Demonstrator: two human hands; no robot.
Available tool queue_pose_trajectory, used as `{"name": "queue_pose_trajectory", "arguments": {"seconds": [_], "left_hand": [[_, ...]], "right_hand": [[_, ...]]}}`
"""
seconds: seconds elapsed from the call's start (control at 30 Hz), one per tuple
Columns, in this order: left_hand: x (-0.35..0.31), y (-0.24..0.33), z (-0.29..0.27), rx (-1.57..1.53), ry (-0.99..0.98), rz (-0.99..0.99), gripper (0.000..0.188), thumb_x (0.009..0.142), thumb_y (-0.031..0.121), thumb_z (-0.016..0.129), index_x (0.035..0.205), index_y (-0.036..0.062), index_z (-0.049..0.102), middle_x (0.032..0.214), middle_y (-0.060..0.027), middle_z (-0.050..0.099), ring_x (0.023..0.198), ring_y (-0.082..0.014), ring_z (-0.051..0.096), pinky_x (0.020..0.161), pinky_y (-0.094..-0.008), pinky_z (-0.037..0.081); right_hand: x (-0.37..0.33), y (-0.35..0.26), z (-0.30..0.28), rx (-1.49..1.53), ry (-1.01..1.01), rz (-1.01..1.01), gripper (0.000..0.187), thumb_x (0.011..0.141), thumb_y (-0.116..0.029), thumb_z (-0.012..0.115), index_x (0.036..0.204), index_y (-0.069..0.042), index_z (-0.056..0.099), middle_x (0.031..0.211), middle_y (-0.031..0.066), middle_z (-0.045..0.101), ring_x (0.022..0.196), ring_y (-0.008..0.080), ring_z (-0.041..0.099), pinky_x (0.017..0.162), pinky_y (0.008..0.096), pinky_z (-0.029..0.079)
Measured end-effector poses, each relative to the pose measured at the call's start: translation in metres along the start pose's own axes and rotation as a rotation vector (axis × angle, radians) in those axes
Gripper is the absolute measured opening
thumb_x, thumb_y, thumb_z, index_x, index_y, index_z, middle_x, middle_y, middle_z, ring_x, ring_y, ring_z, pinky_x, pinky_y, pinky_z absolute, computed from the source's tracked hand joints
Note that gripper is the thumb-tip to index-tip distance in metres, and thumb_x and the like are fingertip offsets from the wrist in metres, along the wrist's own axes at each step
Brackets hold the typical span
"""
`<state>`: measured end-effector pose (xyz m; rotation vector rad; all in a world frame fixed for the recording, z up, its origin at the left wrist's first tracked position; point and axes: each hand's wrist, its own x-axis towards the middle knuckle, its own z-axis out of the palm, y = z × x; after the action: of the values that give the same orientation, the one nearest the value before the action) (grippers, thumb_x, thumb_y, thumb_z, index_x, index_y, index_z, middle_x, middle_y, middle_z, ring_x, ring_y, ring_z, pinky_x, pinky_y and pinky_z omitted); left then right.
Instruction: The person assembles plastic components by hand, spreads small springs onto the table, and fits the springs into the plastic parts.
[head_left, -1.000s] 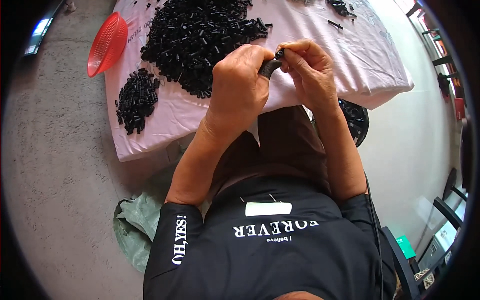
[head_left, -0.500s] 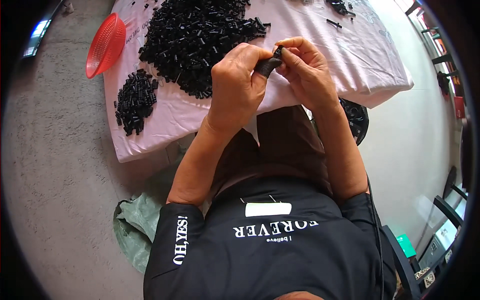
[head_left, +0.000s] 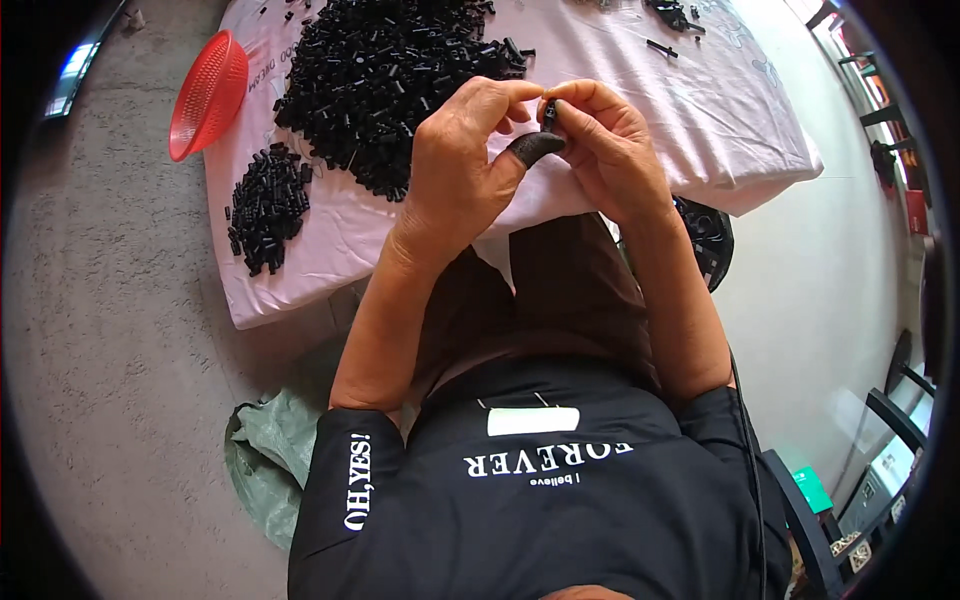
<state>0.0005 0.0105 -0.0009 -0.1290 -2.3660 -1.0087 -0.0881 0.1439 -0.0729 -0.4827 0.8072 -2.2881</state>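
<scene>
Above the near part of the table, my right hand (head_left: pixel 618 145) pinches a small black plastic part (head_left: pixel 550 114) between thumb and forefinger. My left hand (head_left: pixel 462 155) meets it from the other side, fingers curled. The left forefinger reaches the part's upper end, and the thumb, in a black finger cot (head_left: pixel 537 149), lies by its lower end. Fingertips hide some of the part. Just beyond my left hand spreads a large heap of small black parts (head_left: pixel 375 85). A smaller pile of short black tubes (head_left: pixel 268 210) lies at the table's left.
A pink cloth (head_left: pixel 700 130) covers the table. At its left edge a red perforated basket (head_left: pixel 212 95) stands tilted. Some loose black pieces (head_left: pixel 672 14) lie at the far right. A green sack (head_left: pixel 275 450) rests on the floor at left; a dark chair (head_left: pixel 805 520) is at lower right.
My left thumb has swung down and away from the forefinger, showing more of the black part. The right hand keeps its pinch. The whole view has shifted slightly.
</scene>
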Motion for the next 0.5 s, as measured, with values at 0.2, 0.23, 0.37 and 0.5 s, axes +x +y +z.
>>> {"name": "queue_pose_trajectory", "arguments": {"seconds": [0.2,0.23,0.37,0.5], "left_hand": [[0.0055,-0.0034,-0.0080,0.006,-0.150,0.032,0.037,0.072,-0.005,0.068,0.109,0.0024,0.066,0.093,-0.0112,0.063,0.082,-0.0228,0.066,0.075,-0.0328,0.055],[0.0061,-0.0032,-0.0090,0.006,-0.150,0.031,0.037,0.072,-0.005,0.068,0.109,0.0024,0.066,0.093,-0.0112,0.063,0.082,-0.0228,0.066,0.075,-0.0328,0.055],[0.0078,-0.0035,-0.0103,0.003,-0.200,0.054,0.039,0.070,-0.009,0.063,0.108,0.0008,0.066,0.094,-0.0113,0.063,0.082,-0.0234,0.066,0.076,-0.0322,0.056],[0.0086,-0.0031,-0.0103,-0.019,-0.191,0.029,0.039,0.066,-0.011,0.061,0.104,-0.0013,0.067,0.093,-0.0109,0.063,0.082,-0.0222,0.067,0.076,-0.0308,0.056]], "right_hand": [[0.0001,-0.0012,0.0005,0.017,-0.030,-0.016,0.019,0.096,-0.008,0.064,0.114,-0.003,0.060,0.096,0.0044,0.067,0.083,0.0076,0.062,0.073,0.0204,0.051],[0.0000,-0.0017,0.0002,0.005,-0.030,-0.011,0.020,0.096,-0.007,0.065,0.115,-0.003,0.059,0.097,0.0051,0.067,0.085,0.0078,0.062,0.074,0.0205,0.050],[0.0005,-0.0026,0.0044,0.013,-0.032,-0.002,0.021,0.095,-0.007,0.065,0.115,-0.003,0.059,0.099,0.0068,0.068,0.086,0.0078,0.062,0.073,0.0196,0.050],[0.0005,-0.0020,0.0018,0.021,-0.056,-0.014,0.019,0.094,-0.006,0.067,0.111,-0.002,0.061,0.099,0.0079,0.068,0.082,0.0070,0.061,0.070,0.0189,0.048]]}}
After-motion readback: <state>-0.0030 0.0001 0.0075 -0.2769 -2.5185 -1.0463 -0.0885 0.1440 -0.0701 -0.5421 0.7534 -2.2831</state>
